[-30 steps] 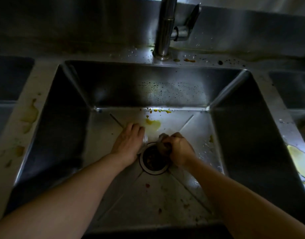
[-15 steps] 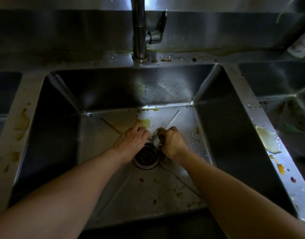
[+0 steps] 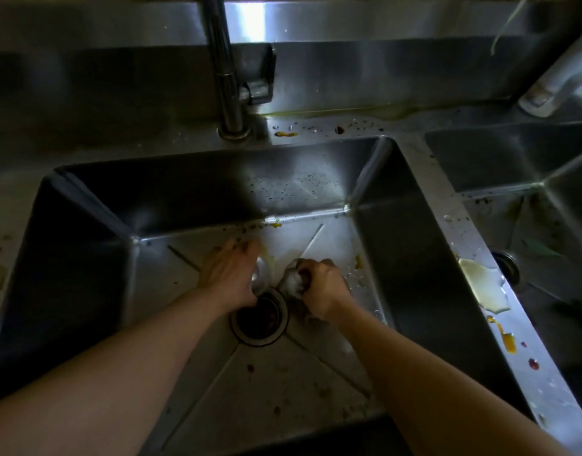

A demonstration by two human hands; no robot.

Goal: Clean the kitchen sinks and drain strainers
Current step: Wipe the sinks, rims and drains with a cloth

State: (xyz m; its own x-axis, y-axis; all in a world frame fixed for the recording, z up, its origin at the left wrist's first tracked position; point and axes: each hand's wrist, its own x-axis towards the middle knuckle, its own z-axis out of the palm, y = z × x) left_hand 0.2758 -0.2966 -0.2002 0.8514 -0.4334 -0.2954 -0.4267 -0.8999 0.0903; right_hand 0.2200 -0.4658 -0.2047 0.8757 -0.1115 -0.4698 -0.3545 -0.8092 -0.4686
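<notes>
A stainless steel sink (image 3: 411, 258) fills the middle of the view, with yellow and dark red stains on its floor. Its open drain hole (image 3: 259, 316) is dark. Just behind the drain, my left hand (image 3: 230, 274) covers and holds a shiny metal drain strainer (image 3: 260, 274), of which only an edge shows. My right hand (image 3: 322, 287) grips a whitish scrubbing wad (image 3: 292, 282) and presses it against the strainer's right side.
The tap (image 3: 228, 77) rises behind the basin. To the right lies a second sink (image 3: 513, 166) with debris and its own drain (image 3: 506, 266). The dividing ledge (image 3: 464, 232) carries a pale yellow spill (image 3: 483, 286) and red spots. A white object (image 3: 553, 90) leans at the back right.
The view has swung, bringing more of the right sink into sight. Both hands stay at the drain; the right hand keeps working the wad against the strainer.
</notes>
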